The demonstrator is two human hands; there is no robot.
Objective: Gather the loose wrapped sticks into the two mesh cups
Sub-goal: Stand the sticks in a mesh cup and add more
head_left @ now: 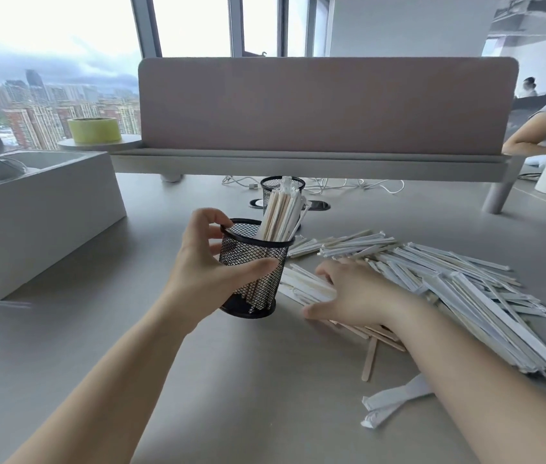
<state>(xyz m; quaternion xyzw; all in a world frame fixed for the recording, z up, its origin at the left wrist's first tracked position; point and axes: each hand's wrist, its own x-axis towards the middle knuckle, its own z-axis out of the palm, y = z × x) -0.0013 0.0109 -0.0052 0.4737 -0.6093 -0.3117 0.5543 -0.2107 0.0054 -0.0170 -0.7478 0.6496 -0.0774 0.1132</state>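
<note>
At the far left a pale grey box [40, 209] sits on the grey desk [231, 380], well clear of the work. The left hand [211, 262] wraps the near black wire-mesh cup [253, 267], thumb across its front and fingers curled over the far rim, holding it tilted; a bundle of white paper-wrapped sticks [281, 212] stands in it, leaning right. Behind it the second black mesh cup [281, 187] stands on the desk with a few sticks inside. Just right of the held cup, the right hand [352, 296] lies palm-down, fingers loosely curved over a cluster of sticks, not visibly closed on them. The loose pile of wrapped sticks [449, 279] fans away rightward, long axes mostly running from the near right toward the cup, so the right hand is plainly nearer and would likely sweep leftward. A few bare wooden sticks [370, 356] and an empty torn wrapper [395, 400] lie nearest the camera
</note>
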